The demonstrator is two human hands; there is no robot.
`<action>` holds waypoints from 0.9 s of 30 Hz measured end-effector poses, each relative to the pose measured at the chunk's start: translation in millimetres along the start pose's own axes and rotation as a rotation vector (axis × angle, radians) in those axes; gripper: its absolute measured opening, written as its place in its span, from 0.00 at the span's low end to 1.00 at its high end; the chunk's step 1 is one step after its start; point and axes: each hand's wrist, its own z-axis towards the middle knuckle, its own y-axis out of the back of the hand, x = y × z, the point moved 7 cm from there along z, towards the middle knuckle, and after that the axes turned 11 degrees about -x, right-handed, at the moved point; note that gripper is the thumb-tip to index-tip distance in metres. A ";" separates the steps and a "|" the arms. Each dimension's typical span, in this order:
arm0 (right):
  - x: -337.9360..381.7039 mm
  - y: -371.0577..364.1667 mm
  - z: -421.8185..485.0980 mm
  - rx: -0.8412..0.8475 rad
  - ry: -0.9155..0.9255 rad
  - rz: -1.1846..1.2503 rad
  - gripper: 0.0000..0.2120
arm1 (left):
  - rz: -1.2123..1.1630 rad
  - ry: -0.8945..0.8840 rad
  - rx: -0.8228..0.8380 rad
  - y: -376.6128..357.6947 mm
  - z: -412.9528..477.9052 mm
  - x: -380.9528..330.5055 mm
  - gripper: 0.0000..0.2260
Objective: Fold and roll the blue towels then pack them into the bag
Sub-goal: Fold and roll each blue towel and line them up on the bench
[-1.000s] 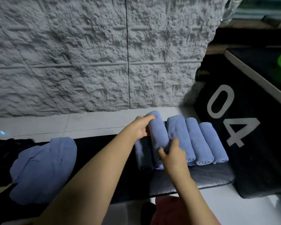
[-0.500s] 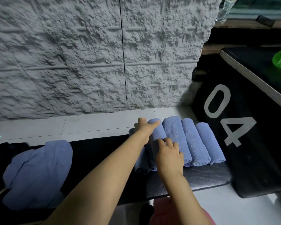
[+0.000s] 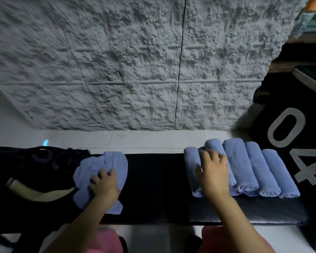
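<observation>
A person sorts laundry at a black tabletop (image 3: 153, 189): six rolled blue towels (image 3: 254, 170) lie side by side at its right end, apparently lined up ready for packing, while one loose blue towel (image 3: 115, 161) sits crumpled near the left end, just beside the dark bag (image 3: 35, 161) that will take them. The left hand (image 3: 104, 185) curls its fingers into the loose towel, probably to pull it out for folding. The right hand (image 3: 213, 174) rests flat, fingers spread, on the leftmost rolls, seemingly steadying them.
</observation>
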 end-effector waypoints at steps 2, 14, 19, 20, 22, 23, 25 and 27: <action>23.8 -6.9 -8.9 0.017 0.064 0.071 0.22 | -0.051 -0.035 0.002 -12.8 4.7 18.8 0.18; 112.0 -65.0 -62.6 0.423 0.243 0.273 0.19 | -0.559 -0.280 0.079 -25.8 -10.9 -22.3 0.12; 112.2 -75.1 -65.7 0.455 0.181 0.297 0.11 | -0.548 -0.421 0.039 -31.8 -34.4 -52.0 0.04; 110.7 -76.3 -65.9 0.459 0.178 0.300 0.11 | -0.555 -0.409 0.040 -31.3 -35.4 -53.6 0.04; 108.3 -79.2 -67.1 0.471 0.198 0.318 0.12 | -0.570 -0.393 0.010 -25.0 -35.1 -53.4 0.04; 107.9 -78.9 -67.6 0.475 0.212 0.337 0.13 | -0.592 -0.389 -0.020 -19.7 -34.1 -53.4 0.04; 110.2 -72.1 -65.5 0.454 0.256 0.423 0.13 | -0.662 -0.439 -0.107 0.3 -36.6 -57.9 0.05; 114.2 -60.0 -59.4 0.450 0.280 0.577 0.16 | -0.835 -0.495 -0.101 25.4 -46.0 -66.9 0.07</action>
